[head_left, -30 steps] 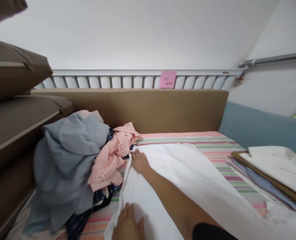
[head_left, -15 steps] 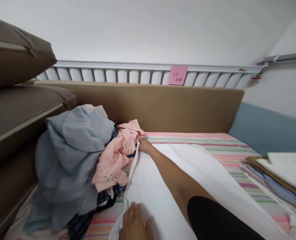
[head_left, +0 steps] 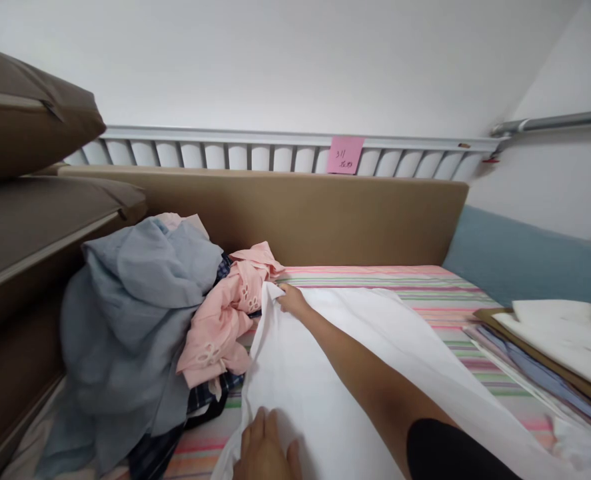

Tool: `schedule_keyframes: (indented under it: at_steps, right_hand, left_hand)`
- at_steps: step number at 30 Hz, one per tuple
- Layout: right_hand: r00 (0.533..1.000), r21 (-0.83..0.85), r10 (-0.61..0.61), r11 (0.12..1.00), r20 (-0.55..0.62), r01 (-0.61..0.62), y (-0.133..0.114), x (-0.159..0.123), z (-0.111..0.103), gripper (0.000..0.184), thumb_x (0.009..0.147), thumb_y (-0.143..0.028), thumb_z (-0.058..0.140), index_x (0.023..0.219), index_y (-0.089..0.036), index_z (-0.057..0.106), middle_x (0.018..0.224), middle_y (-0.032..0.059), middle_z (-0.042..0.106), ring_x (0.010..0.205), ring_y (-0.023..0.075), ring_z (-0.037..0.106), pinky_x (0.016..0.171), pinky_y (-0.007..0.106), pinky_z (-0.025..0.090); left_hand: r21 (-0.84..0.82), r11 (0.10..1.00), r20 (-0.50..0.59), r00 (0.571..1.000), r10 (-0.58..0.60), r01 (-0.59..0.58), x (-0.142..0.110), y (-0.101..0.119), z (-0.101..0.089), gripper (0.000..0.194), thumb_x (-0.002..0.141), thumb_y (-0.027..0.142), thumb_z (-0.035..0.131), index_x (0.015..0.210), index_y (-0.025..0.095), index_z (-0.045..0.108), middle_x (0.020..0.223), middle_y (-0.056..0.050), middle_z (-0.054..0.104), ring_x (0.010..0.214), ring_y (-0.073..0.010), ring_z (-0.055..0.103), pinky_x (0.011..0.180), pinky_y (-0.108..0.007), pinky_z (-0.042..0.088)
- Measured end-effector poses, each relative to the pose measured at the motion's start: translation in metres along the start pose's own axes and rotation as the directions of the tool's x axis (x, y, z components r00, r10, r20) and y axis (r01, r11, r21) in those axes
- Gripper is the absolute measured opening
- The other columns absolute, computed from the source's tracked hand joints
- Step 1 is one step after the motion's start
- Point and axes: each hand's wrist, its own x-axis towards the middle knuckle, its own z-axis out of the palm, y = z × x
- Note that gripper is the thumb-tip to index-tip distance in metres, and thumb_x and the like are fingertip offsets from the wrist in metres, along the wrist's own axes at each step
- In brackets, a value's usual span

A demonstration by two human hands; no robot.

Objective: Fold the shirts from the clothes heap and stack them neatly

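A white cloth [head_left: 320, 373], its exact kind unclear, lies spread over the striped bed sheet [head_left: 455, 300]. At its far left corner my right hand [head_left: 292, 300] pinches the fabric, and a small flap of it stands up by the fingertips. Near the bottom of the view, my left hand [head_left: 268, 450] rests palm down on the cloth's left edge, fingers stretched and thumb apart. Just left of the cloth is a crumpled pink garment [head_left: 220, 327] with cut-out flowers. Beside it a light blue garment [head_left: 145, 280] lies heaped over dark plaid fabric [head_left: 155, 450].
Brown cushions [head_left: 40, 220] are stacked along the left side. A tan padded board [head_left: 355, 217] stands behind the bed, below a white radiator [head_left: 195, 155] bearing a pink note [head_left: 345, 155]. On the right are a pile of folded clothes [head_left: 565, 333] and a blue-grey panel [head_left: 520, 253].
My right hand has drawn slightly back and lifted the cloth's corner, whose tip now folds up. My left hand stays in place. The view has turned a little to the right.
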Motion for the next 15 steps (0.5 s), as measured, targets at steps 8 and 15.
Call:
schedule_keyframes:
  at_steps: [8, 15]
  right_hand:
    - [1.000, 0.414, 0.005, 0.910, -0.006, -0.002, -0.006, -0.002, 0.008, 0.034, 0.063, -0.015, 0.057, 0.096, -0.023, 0.051, 0.095, -0.0020, 0.061, 0.075, 0.0098, 0.062, 0.062, 0.020, 0.050]
    - [0.973, 0.353, 0.026, 0.929, 0.231, -0.109, -0.012, -0.004, -0.013, 0.025, 0.072, -0.036, 0.062, 0.089, -0.020, 0.058, 0.070, -0.0009, 0.059, 0.053, 0.0106, 0.060, 0.043, 0.019, 0.043]
  left_hand:
    - [0.014, 1.000, -0.009, 1.000, 0.004, -0.004, -0.002, 0.002, -0.001, 0.047, 0.083, 0.018, 0.042, 0.129, 0.015, 0.048, 0.140, -0.007, 0.042, 0.127, -0.0248, 0.037, 0.105, -0.037, 0.030]
    - [0.009, 1.000, -0.010, 1.000, 0.008, -0.007, -0.001, 0.001, 0.001, 0.047, 0.082, 0.018, 0.043, 0.129, 0.015, 0.048, 0.140, -0.008, 0.042, 0.126, -0.0245, 0.038, 0.105, -0.038, 0.030]
